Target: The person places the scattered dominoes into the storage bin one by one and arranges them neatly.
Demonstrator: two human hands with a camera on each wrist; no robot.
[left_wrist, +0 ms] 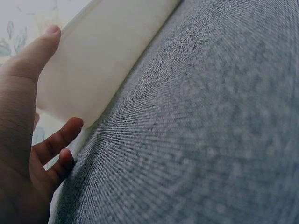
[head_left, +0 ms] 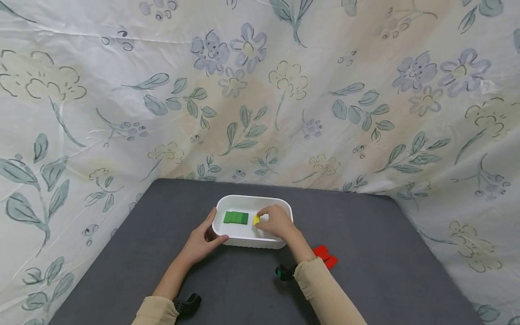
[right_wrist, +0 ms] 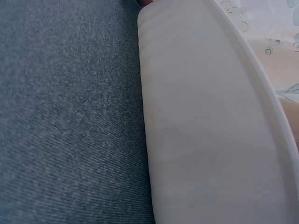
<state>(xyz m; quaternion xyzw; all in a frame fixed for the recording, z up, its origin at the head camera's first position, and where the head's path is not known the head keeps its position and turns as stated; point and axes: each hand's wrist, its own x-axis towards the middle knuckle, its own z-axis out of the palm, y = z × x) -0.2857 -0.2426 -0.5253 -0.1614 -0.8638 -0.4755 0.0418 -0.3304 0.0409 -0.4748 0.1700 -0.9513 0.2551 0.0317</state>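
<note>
A white plastic tray [head_left: 253,243] with rounded corners stands on the dark grey cloth. My left hand [head_left: 199,241] holds its left end, thumb at the near rim and fingers around the end wall. In the left wrist view the thumb [left_wrist: 39,51] lies along the tray's outer wall [left_wrist: 98,60]. Inside the tray, my right hand [head_left: 278,221] pinches a small yellow block [head_left: 256,220] between thumb and fingers. Left of it, several green blocks [head_left: 235,218] form a tight row on the tray floor. The right wrist view shows mostly the tray's long side [right_wrist: 201,112].
Red flat pieces [head_left: 325,256] lie on the grey cloth [head_left: 365,234] beside my right forearm, which partly covers them. A black wrist device [head_left: 188,304] sits at the left cuff, another [head_left: 285,272] at the right. Behind the table hangs a flowered curtain [head_left: 260,99].
</note>
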